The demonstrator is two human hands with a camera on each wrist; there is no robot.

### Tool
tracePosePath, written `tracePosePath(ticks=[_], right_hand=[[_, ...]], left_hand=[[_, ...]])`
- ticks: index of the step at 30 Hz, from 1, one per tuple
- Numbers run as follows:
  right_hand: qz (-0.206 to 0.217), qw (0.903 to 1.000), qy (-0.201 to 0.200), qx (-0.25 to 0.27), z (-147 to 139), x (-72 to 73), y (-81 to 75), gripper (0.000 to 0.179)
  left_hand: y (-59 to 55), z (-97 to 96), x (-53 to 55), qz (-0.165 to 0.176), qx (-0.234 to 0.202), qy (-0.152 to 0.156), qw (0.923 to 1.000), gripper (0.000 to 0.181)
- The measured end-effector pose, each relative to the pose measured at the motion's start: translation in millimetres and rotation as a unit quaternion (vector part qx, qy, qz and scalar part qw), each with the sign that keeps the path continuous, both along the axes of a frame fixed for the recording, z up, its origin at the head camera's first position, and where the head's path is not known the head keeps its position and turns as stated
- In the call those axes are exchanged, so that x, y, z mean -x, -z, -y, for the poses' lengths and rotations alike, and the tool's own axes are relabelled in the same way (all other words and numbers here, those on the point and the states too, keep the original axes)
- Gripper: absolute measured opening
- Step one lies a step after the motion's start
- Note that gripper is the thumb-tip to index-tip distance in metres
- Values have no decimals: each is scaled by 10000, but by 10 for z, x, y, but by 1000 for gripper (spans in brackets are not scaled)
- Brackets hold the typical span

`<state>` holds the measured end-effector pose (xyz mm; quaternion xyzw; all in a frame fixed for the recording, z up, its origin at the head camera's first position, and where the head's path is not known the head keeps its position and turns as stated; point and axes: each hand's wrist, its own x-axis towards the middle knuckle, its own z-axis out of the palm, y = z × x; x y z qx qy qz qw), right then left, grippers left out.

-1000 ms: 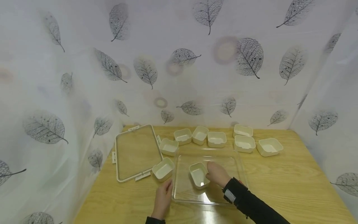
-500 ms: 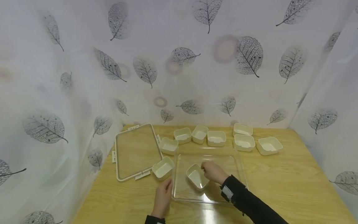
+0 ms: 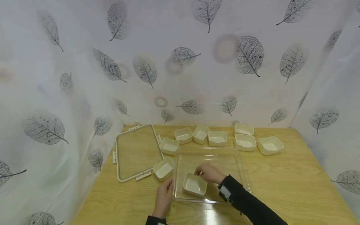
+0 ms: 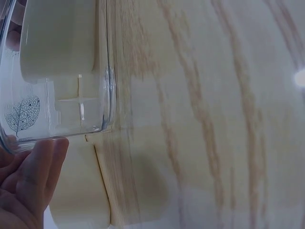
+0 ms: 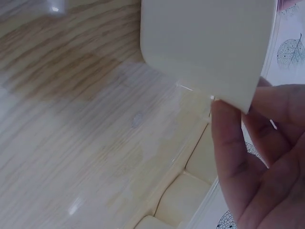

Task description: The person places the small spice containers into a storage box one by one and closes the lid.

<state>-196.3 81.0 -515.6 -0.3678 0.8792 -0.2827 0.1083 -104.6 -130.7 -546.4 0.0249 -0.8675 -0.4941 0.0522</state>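
In the head view a small cream plastic bin [image 3: 195, 185] sits in the front left part of a large clear plastic box [image 3: 222, 187]. My right hand [image 3: 209, 173] pinches its rim at the far right corner; the right wrist view shows the thumb and fingers [image 5: 228, 138] on either side of that bin wall [image 5: 205, 52]. My left hand [image 3: 163, 198] holds the clear box at its left side near the front. In the left wrist view the fingers [image 4: 47, 164] lie against the box's edge, partly seen through the plastic.
A clear lid with a cream frame and latches [image 3: 139, 153] lies at the left. One cream bin [image 3: 164, 168] stands between lid and box. Several others, such as a bin [image 3: 217, 138] and a bin [image 3: 271, 145], stand along the table's back. A leaf-patterned curtain [image 3: 180, 75] surrounds the table.
My right hand has moved the small bin left and toward the front inside the clear box, turning it so its long side lies crosswise. The left hand has stayed in place.
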Motion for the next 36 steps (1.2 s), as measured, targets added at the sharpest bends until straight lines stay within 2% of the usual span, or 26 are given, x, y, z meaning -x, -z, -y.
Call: tracePosePath(ticks=[4, 7, 15, 25, 33, 36], right_hand=[[238, 9996, -160, -15, 52, -17, -17, 28], [267, 9991, -314, -77, 94, -25, -17, 26], [-129, 9968, -779, -143, 220, -47, 15, 29], [3, 9975, -653, -269, 362, -60, 69, 22], [76, 9977, -591, -318, 414, -41, 66, 23], [116, 9978, -587, -301, 419, -38, 59, 20]], left_hand=[[4, -3, 5, 5, -8, -31, 10000, 25], [11, -6, 9, 44, -19, -61, 10000, 25], [11, -9, 12, 196, -156, -79, 9997, 26], [-10, -12, 32, 590, -320, -125, 9977, 27], [20, -35, 35, 244, -266, -82, 9993, 25], [16, -35, 37, 238, -308, -88, 9992, 25]])
